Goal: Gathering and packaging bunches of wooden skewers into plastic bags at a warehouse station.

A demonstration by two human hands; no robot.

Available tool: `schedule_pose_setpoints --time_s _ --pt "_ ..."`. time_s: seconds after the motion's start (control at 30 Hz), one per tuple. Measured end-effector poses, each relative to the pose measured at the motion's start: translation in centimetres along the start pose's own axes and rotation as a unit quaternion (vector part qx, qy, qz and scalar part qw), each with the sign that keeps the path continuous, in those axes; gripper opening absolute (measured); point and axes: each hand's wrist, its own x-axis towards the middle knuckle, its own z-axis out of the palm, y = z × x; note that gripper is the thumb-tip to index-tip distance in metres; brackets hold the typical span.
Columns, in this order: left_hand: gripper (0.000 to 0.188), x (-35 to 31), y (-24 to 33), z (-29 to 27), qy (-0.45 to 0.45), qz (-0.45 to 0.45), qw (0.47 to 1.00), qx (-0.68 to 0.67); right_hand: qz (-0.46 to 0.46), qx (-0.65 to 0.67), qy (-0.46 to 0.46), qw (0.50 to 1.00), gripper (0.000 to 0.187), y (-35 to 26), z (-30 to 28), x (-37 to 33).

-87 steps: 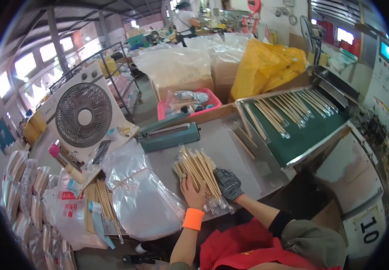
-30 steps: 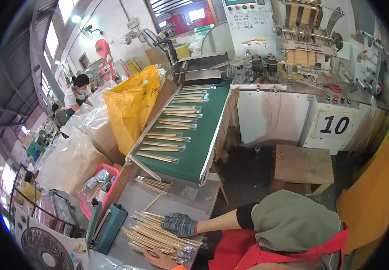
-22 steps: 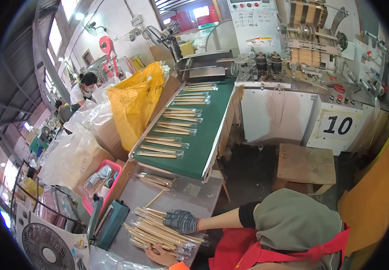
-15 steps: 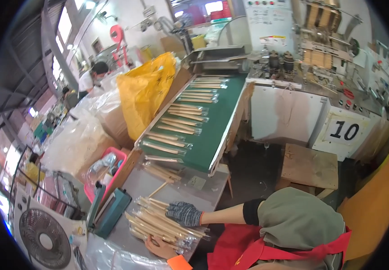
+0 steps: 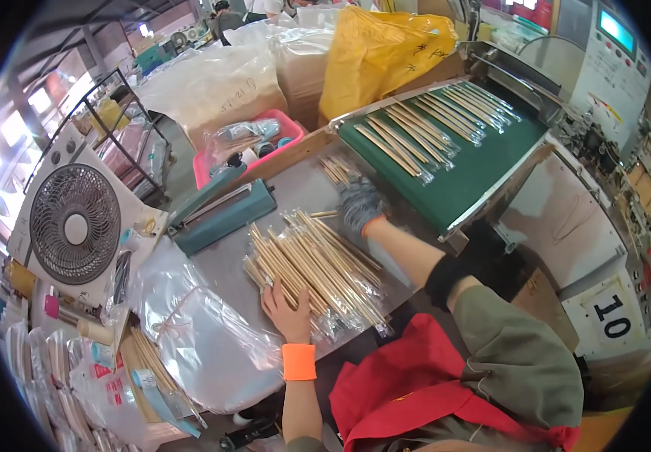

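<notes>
Fan (image 5: 76, 229): well to the left of your left hand and farther from you, a pale housing with a dark round grille.
Clear bags (image 5: 212, 331): just left of your left hand and wrist, a flat, shiny stack.
Sealer (image 5: 227, 218): beyond your left hand and to its left, teal, on the tabletop (image 5: 299, 184).
Basket (image 5: 202, 169): past the sealer from your left hand, pink, with wrapped items inside.
Left hand (image 5: 289, 316): bare, thumb and fingers spread, touching the near left side of the pile; an orange band (image 5: 299, 362) circles your wrist.
Pile (image 5: 318, 264): between your two hands, long sticks in clear sleeves lying side by side on the tabletop.
Small bunch (image 5: 335, 169): at the far left edge of your right hand, a few more sticks.
Right hand (image 5: 361, 207): in a grey knit glove, over the near end of the small bunch; you cannot tell whether its fingers close on anything.
Yellow bag (image 5: 382, 60): well beyond your right hand.
Belt (image 5: 468, 177): right of your right hand, green, with rows of sleeved sticks on it.
</notes>
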Motion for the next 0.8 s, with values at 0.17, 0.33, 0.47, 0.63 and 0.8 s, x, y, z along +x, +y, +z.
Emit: schedule_pose_setpoints --time_s 0.17,0.33,0.47,0.63,0.8 --pt "0.05 -0.2 -1.5 -0.5 0.012 -0.028 0.997 -0.064 0.15 0.141 -0.203 0.957 0.028 -1.5 -0.7 -1.1" --pt "0.05 0.4 1.0 -1.4 -0.012 0.007 0.994 -0.112 0.083 0.326 -0.144 0.931 0.038 -6.6 -6.9 -6.5" --pt "0.05 0.1 -0.1 -0.9 -0.035 0.021 0.997 -0.067 0.11 0.335 -0.147 0.924 0.04 -7.0 -7.4 -7.2" --pt "0.048 -0.1 -0.4 -0.7 -0.029 0.005 0.997 -0.068 -0.008 0.339 -0.198 0.92 0.04 -3.0 -7.4 -5.1" --pt "0.049 0.0 1.1 -0.8 -0.035 0.0 0.998 -0.058 -0.067 0.129 0.052 0.988 0.041 9.9 -8.0 5.1"
